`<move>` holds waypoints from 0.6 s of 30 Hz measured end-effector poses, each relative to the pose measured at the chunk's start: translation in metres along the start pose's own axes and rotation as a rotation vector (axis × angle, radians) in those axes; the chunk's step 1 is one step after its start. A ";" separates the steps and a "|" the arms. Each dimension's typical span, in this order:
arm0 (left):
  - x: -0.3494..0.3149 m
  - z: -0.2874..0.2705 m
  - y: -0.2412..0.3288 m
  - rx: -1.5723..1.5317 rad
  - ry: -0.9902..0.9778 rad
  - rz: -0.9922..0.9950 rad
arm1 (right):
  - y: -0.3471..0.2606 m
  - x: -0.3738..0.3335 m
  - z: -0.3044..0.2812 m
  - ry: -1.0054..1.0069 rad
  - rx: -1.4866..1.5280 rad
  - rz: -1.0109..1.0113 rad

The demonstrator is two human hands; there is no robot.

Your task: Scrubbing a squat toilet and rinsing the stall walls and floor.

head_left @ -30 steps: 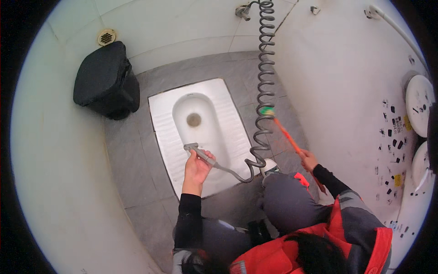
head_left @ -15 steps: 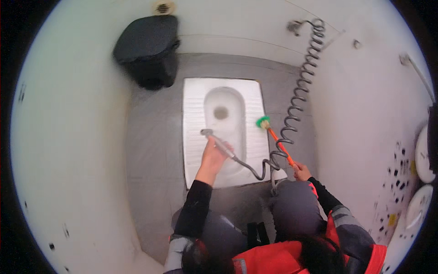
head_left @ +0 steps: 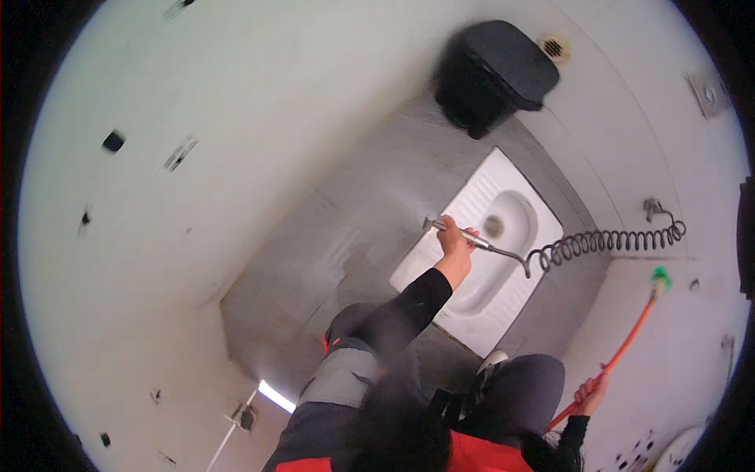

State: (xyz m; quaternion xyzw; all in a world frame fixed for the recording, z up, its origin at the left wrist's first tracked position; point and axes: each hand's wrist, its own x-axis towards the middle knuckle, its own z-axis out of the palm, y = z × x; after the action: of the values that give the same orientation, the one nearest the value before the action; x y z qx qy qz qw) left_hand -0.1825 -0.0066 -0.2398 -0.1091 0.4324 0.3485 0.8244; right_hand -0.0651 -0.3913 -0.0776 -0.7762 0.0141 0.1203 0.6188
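Observation:
My left hand [head_left: 453, 250] is closed round a silver hand sprayer [head_left: 475, 238], its head pointing left past the edge of the white squat toilet [head_left: 505, 316] toward the grey floor. From the sprayer's rear end a black coiled hose [head_left: 602, 240] stretches right to a wall fitting [head_left: 652, 208]. Low on the right, my right hand [head_left: 590, 393] grips the orange handle of a scrub brush [head_left: 633, 337]. The brush slants up and away, and its green bristle head [head_left: 661, 278] is apart from the toilet, in front of the pale wall.
A black lidded bin [head_left: 503, 67] stands in the far corner beyond the toilet, beside a round floor drain [head_left: 554, 49]. Pale walls close in on both sides. Wet-looking streaks lie on the grey floor [head_left: 338, 236]. At the lower left is a door latch [head_left: 244, 415].
My view has turned left. The sprayer has swung leftward to the floor side of the toilet. The brush has lifted away from the toilet's right edge, out to the right.

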 end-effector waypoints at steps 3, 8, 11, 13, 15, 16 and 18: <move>-0.004 -0.005 -0.004 0.019 0.012 0.124 | -0.037 0.033 0.030 -0.325 -0.217 -0.299; -0.030 0.025 0.005 0.119 0.214 0.196 | -0.127 0.130 0.173 -0.880 -0.802 -0.756; -0.031 0.024 0.000 0.138 0.267 0.203 | -0.113 0.132 0.301 -1.089 -1.097 -0.912; -0.037 0.030 -0.001 0.173 0.253 0.242 | -0.062 0.160 0.365 -1.174 -1.151 -1.090; -0.041 0.036 -0.006 0.208 0.163 0.222 | -0.029 0.181 0.408 -1.280 -1.110 -1.171; -0.050 0.034 -0.003 0.171 0.184 0.250 | -0.021 0.167 0.423 -1.342 -1.117 -1.189; -0.083 0.043 0.001 0.092 0.247 0.302 | -0.040 0.140 0.437 -1.549 -1.152 -1.305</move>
State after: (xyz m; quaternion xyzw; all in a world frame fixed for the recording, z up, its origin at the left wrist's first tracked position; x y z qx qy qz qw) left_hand -0.1872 -0.0251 -0.1485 -0.0473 0.5571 0.4322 0.7075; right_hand 0.0038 0.0572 -0.1581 -0.5213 -0.8264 0.2096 -0.0378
